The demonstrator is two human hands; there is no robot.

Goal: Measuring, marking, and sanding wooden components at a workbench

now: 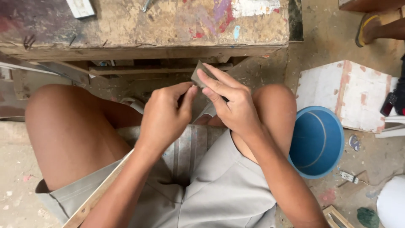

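I am seated, knees apart, with both hands raised between them. My right hand point(230, 101) pinches a small grey-brown folded piece of sandpaper point(199, 75) between thumb and fingers. My left hand point(165, 118) is curled beside it, its thumb tip touching the lower edge of the piece near the right thumb. What the left fingers hold, if anything, is hidden. A thin wooden strip point(99, 192) lies across my left thigh under the left forearm.
A paint-stained wooden workbench point(147, 29) stands right in front of my knees. A blue bucket point(316, 141) sits on the sandy floor at my right, beside a white painted board point(350, 95). Another person's sandalled foot point(371, 27) shows at top right.
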